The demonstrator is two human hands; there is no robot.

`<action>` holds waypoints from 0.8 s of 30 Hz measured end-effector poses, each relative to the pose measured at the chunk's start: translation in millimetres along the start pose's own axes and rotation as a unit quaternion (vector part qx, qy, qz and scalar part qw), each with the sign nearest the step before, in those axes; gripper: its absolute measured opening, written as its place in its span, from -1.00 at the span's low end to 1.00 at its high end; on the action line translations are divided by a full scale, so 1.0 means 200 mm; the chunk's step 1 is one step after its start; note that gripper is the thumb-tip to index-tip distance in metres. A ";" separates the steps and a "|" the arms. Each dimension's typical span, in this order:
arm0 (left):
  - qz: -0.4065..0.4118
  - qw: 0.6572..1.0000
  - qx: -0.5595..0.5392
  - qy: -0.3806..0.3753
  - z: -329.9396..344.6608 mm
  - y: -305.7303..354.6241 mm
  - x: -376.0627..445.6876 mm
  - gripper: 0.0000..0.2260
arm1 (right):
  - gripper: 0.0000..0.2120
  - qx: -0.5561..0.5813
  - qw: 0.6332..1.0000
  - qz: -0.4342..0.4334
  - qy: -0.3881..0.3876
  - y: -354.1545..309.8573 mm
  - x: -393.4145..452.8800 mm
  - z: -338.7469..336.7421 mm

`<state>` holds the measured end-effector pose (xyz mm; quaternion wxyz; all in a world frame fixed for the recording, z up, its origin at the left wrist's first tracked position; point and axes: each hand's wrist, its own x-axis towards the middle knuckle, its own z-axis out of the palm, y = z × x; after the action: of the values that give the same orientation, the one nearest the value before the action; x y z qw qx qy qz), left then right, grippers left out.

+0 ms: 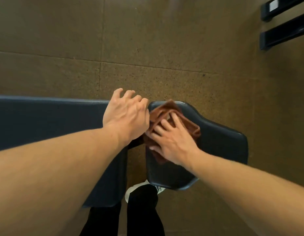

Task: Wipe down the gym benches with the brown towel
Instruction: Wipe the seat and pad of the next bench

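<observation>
The folded brown towel (171, 113) lies on the dark blue seat pad (221, 143) of a gym bench, at the pad's narrow left end. My right hand (171, 140) lies flat on the towel with fingers spread, pressing it onto the pad. My left hand (125, 114) hovers over the right end of the long dark blue back pad (45, 120), fingers loosely bent, its fingertips near the towel's left edge; whether they touch it is hidden. Both forearms reach in from the bottom of the view.
A gap separates the two bench pads, with brown speckled rubber floor tiles (147, 48) around. My legs in black trousers and a white shoe (139, 189) stand below the gap. Dark equipment bars (283, 33) sit at the top right.
</observation>
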<state>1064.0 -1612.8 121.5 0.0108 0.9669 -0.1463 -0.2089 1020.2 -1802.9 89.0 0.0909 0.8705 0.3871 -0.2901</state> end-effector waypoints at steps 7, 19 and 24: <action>-0.004 1.000 0.005 0.015 0.02 0.01 0.01 -0.62 | -0.44 0.020 0.976 0.215 0.018 0.15 0.25 -0.15; -0.016 0.999 0.001 0.029 0.03 0.01 0.01 -0.63 | -0.36 0.017 0.997 -0.062 -0.050 -0.10 -0.22 0.10; -0.015 0.999 0.014 0.029 0.04 0.02 0.02 -0.58 | -0.36 0.027 0.988 0.151 0.009 0.16 0.21 -0.14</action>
<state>1063.8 -1616.6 113.0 -0.0019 0.9746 -0.1345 -0.1788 1078.6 -1787.1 85.7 0.1064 0.9238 0.2440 -0.2751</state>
